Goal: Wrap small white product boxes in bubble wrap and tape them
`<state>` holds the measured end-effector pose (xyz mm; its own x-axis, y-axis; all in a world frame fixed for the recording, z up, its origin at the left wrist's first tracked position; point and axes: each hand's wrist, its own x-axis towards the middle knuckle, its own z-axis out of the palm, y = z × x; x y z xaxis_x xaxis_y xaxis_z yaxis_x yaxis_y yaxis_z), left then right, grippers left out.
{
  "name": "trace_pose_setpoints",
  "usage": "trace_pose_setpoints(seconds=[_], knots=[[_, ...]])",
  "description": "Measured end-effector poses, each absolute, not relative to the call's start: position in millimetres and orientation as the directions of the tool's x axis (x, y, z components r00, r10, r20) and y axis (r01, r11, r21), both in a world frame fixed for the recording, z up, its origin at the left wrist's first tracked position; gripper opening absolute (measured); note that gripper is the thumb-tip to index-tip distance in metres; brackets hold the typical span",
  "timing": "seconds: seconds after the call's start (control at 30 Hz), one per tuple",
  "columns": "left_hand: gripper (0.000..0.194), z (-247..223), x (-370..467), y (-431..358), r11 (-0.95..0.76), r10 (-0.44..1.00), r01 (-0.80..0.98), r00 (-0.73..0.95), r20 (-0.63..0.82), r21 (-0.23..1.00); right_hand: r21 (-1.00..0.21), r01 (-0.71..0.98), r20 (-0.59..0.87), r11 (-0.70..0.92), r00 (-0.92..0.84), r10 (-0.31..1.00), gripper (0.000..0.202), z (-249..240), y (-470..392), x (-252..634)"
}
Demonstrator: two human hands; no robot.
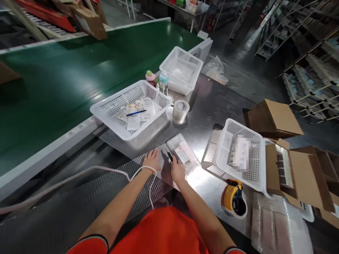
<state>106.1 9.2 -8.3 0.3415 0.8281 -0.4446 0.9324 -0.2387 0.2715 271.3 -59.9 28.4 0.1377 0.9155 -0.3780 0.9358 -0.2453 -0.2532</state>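
My left hand (pixel 152 160) lies with its fingers stretched out on a sheet of clear bubble wrap (pixel 113 192), a white cord looped about its wrist. My right hand (pixel 178 171) is closed around a slim black tool (pixel 170 155) that looks like a utility knife; its tip points forward and its blade cannot be made out. Just beyond that hand, a bubble-wrapped flat item (pixel 183 151) with pale and reddish print rests on the metal table (pixel 209 95). The bubble wrap trails off the table to the left.
A white basket (pixel 127 135) holds papers and a blue pen (pixel 136 113). Near it stand a clear tape roll (pixel 180 110), two bottles and stacked baskets (pixel 197 70). On the right are another basket (pixel 222 155), a yellow tape dispenser (pixel 230 197) and open cartons (pixel 307 176). A green conveyor (pixel 79 63) runs behind.
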Motion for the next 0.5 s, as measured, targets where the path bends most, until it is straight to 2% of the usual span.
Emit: trace_pose_setpoints(seconds=[0.13, 0.27, 0.33, 0.43, 0.5], knots=[[0.100, -12.5, 101.9, 7.0, -0.215, 0.850, 0.936, 0.320, -0.419, 0.278, -0.202, 0.950, -0.422, -0.237, 0.134, 0.897, 0.051, 17.6, -15.3, 237.5], [0.101, -8.4, 101.4, 7.6, -0.216, 0.842, 0.940, 0.316, -0.438, 0.264, -0.156, 0.965, -0.484, -0.210, 0.111, 0.868, 0.053, 7.5, -18.2, 241.7], [0.103, -5.3, 101.4, 8.4, -0.212, 0.827, 0.943, 0.312, -0.467, 0.255, -0.135, 0.971, -0.511, -0.199, 0.104, 0.853, 0.054, 4.3, -50.7, 263.0], [0.106, -3.2, 101.9, 9.4, -0.216, 0.812, 0.947, 0.309, -0.495, 0.236, -0.101, 0.972, -0.555, -0.214, 0.123, 0.823, 0.055, 5.2, -145.1, 319.6], [0.106, -3.8, 102.3, 9.7, -0.217, 0.810, 0.950, 0.305, -0.501, 0.226, -0.029, 0.960, -0.559, -0.277, 0.214, 0.801, 0.054, 10.0, -220.4, 363.2]])
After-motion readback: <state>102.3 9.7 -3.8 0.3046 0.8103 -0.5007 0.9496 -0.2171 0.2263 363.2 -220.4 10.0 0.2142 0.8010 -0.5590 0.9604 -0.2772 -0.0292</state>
